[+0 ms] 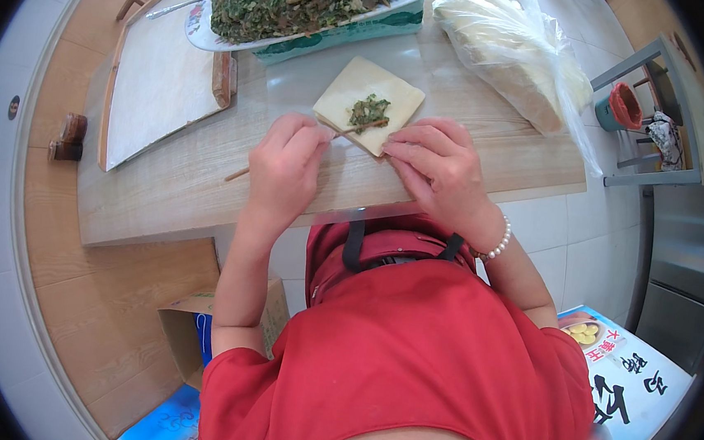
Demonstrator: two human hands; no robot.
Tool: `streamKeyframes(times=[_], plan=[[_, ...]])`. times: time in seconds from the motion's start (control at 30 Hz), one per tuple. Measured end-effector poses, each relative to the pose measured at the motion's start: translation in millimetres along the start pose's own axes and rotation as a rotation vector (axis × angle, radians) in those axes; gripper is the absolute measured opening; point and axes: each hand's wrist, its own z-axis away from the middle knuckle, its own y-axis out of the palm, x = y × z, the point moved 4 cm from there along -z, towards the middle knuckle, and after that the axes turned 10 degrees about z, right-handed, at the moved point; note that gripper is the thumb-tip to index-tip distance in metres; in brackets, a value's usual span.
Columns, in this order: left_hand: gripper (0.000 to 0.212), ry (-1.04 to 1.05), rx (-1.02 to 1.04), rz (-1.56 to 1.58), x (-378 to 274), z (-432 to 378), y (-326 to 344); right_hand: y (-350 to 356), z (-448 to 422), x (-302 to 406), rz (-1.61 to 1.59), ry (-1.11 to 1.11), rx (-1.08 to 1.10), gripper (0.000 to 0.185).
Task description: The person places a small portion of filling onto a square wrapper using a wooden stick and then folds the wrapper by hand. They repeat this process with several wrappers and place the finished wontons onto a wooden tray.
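A stack of square dough wrappers (362,84) lies on the table in front of me, one corner towards me. On the top wrapper sits a small heap of chopped green filling (368,111). My left hand (288,159) grips a thin wooden stick, perhaps a chopstick (238,174), whose far tip touches the filling. The fingertips of my right hand (437,158) pinch the wrapper's near right edge; whether they hold one sheet or more is hidden. Beyond the wrappers, a patterned oval plate (194,29) bears a large mound of green filling (307,5) with a metal utensil handle (179,6) sticking out.
The plate rests on a green box (342,33). A plastic bag of pale dough sheets (507,58) lies at the right of the wood-grain table (161,205). At left is a white-surfaced tray (165,75) with a wooden rim. A cardboard box (185,325) stands below on the left.
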Motion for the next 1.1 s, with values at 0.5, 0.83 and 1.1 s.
streamKeyframes(times=[0.5, 0.83, 1.1], plan=[[0.011, -0.024, 0.094, 0.18, 37.7, -55.6, 2.0, 0.3, -0.6, -1.2, -0.005, 0.015, 0.026, 0.017], [0.015, 0.049, 0.065, 0.06, 31.6, -20.2, 3.0, 0.0, -0.5, -3.0, -0.011, 0.032, 0.029, 0.016], [0.017, 0.139, -0.022, -0.137, 13.9, 5.4, -20.3, 0.6, -0.3, -2.3, -0.011, 0.028, 0.009, 0.015]])
